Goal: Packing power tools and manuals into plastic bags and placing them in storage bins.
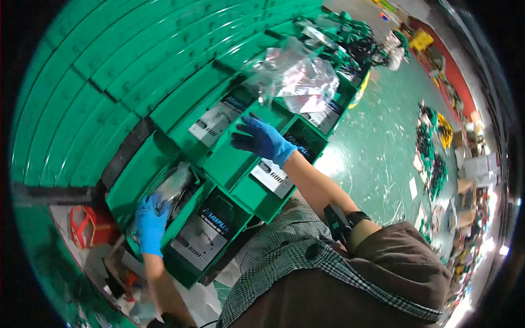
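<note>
My left hand (152, 224), in a blue glove, is at the near left end of an open green case (195, 205). Its fingers curl down at the contents, and what they grip is hidden. Inside that case lie clear plastic wrapping (178, 180) and dark parts too jumbled to name. My right hand (263, 139), also gloved in blue, is held over another open green case (228, 158) with its fingers spread and nothing in them. Printed cards in black and white, one a booklet-like sheet (199, 238), lie in or against the cases.
Stacked green cases (147, 60) form a wall at the left. Crumpled clear plastic bags (298, 76) cover the far cases, with a heap of green and black parts (355, 41) beyond. A red box (98, 227) stands at lower left. Piles of material (432, 156) lie on the green floor.
</note>
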{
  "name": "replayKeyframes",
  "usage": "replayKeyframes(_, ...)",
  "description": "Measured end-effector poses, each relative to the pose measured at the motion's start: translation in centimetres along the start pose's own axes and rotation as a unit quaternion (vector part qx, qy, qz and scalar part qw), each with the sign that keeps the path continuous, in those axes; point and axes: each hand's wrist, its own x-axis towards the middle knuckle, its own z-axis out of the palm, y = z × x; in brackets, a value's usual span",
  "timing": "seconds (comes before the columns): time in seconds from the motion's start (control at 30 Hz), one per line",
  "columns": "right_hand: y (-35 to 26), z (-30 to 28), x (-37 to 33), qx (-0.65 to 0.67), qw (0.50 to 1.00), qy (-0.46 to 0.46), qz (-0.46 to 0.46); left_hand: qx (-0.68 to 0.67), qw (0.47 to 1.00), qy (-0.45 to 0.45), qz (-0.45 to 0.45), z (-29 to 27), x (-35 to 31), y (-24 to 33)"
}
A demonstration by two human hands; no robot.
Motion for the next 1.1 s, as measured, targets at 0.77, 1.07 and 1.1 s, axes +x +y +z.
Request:
replayKeyframes(0.77,-28.5,-19.6,-10.0,-0.312,0.921,0.044,-0.231,-0.808,0.588,0.013,0.025,1.3,26.7,41.9)
replayKeyframes(1.07,-32.6,-11.7,1.1,-0.427,0.816,-0.128,-0.368,-0.716,0.693,-0.018,0.082,-1.6,29.2,45.5)
replayKeyframes(1.1,-33.1,-11.5,2.6,-0.405,0.826,-0.133,-0.369,-0.677,0.730,0.037,0.089,-2.1,30.0,45.1)
